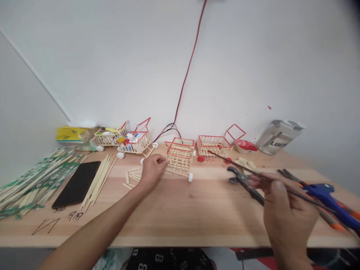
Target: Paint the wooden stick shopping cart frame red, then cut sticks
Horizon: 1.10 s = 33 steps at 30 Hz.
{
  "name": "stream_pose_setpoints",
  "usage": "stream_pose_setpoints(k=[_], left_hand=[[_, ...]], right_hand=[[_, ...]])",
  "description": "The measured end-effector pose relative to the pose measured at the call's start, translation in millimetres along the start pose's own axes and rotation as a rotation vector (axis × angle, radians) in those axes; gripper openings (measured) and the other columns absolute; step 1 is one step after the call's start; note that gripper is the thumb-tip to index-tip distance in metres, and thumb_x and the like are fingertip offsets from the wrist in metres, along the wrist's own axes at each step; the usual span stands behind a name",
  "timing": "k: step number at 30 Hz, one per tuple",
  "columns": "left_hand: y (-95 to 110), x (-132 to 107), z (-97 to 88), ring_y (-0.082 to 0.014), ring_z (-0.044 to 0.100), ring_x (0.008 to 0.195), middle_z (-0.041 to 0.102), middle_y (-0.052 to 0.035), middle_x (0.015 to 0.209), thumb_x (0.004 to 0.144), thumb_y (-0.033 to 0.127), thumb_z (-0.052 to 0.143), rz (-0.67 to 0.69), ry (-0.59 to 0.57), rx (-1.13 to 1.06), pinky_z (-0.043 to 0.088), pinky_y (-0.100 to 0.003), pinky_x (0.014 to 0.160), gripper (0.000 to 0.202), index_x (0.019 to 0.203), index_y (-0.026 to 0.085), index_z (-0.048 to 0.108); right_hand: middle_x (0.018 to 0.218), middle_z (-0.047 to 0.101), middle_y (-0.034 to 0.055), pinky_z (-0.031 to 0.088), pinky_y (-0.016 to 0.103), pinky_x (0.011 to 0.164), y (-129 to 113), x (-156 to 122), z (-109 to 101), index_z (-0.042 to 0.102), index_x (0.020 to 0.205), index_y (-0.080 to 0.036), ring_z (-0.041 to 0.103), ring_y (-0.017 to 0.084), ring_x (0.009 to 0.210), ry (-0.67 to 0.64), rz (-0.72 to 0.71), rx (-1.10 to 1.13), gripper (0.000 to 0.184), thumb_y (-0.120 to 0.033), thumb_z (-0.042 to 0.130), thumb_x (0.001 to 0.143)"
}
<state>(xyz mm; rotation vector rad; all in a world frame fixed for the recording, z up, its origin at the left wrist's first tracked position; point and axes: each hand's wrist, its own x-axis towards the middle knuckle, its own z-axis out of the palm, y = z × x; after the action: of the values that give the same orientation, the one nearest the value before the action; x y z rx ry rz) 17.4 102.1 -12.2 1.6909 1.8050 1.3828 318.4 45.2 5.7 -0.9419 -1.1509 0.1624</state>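
Observation:
My left hand is closed against the left side of a small wooden cart with red rims and white wheels, standing mid-table. My right hand is closed on a long thin dark stick. The stick's far tip reaches toward a wheelless cart frame at the back. Black pliers lie just left of my right hand. Loose short sticks lie beside my left hand.
Two finished carts stand back left, one filled with small coloured pieces. A black phone, bamboo skewers and wrapped chopsticks lie at left. A blue glue gun, a red-paint dish and a silver bag are at right.

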Motion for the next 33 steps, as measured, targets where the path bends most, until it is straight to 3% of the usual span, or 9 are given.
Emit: stream_pose_setpoints(k=[5, 10, 16, 25, 33], left_hand=[[2.3, -4.2, -3.1, -0.0122, 0.053, 0.058, 0.061, 0.0016, 0.058, 0.071, 0.016, 0.065, 0.055, -0.019, 0.02, 0.037, -0.024, 0.059, 0.014, 0.057, 0.016, 0.061], [7.3, -10.1, -1.6, -0.0125, 0.054, 0.058, 0.063, 0.0014, 0.059, 0.07, 0.016, 0.067, 0.032, -0.011, -0.026, 0.038, -0.024, 0.059, 0.013, 0.057, 0.016, 0.062], [13.0, -20.8, 11.2, -0.0135, 0.056, 0.062, 0.063, 0.0008, 0.062, 0.071, 0.012, 0.063, 0.028, 0.03, -0.059, 0.039, -0.024, 0.062, 0.013, 0.058, 0.016, 0.061], [6.7, -27.0, 10.1, -0.0134, 0.056, 0.064, 0.062, 0.0008, 0.065, 0.073, 0.012, 0.062, 0.081, 0.024, -0.072, 0.04, -0.024, 0.063, 0.012, 0.061, 0.016, 0.06], [3.2, -25.9, 11.3, -0.0131, 0.055, 0.064, 0.063, 0.0005, 0.067, 0.074, 0.014, 0.063, 0.109, 0.023, -0.058, 0.041, -0.025, 0.065, 0.011, 0.063, 0.017, 0.061]], right_hand=[[0.084, 0.072, 0.0071, 0.056, 0.038, 0.069, -5.7, -29.0, -4.9, 0.072, 0.098, -0.018, 0.069, 0.021, 0.077, -0.167, 0.019, 0.17, 0.019, -0.025, 0.057, 0.091], [0.09, 0.073, 0.0054, 0.057, 0.036, 0.076, -14.5, -46.9, 11.7, 0.072, 0.107, -0.02, 0.069, 0.019, 0.08, -0.331, -0.013, 0.109, 0.022, -0.021, 0.056, 0.091], [0.091, 0.074, 0.0032, 0.057, 0.031, 0.074, -32.2, -57.0, 36.2, 0.071, 0.105, -0.023, 0.07, 0.017, 0.082, -0.358, -0.148, 0.115, 0.025, -0.013, 0.054, 0.09], [0.099, 0.071, 0.005, 0.056, 0.036, 0.079, -18.1, -67.8, 44.6, 0.07, 0.11, -0.023, 0.067, 0.018, 0.09, -0.42, -0.187, 0.146, 0.031, -0.007, 0.054, 0.088], [0.097, 0.072, 0.0056, 0.055, 0.035, 0.079, -20.7, -66.4, 55.7, 0.07, 0.11, -0.022, 0.067, 0.018, 0.09, -0.434, -0.254, 0.154, 0.033, -0.004, 0.054, 0.086]])
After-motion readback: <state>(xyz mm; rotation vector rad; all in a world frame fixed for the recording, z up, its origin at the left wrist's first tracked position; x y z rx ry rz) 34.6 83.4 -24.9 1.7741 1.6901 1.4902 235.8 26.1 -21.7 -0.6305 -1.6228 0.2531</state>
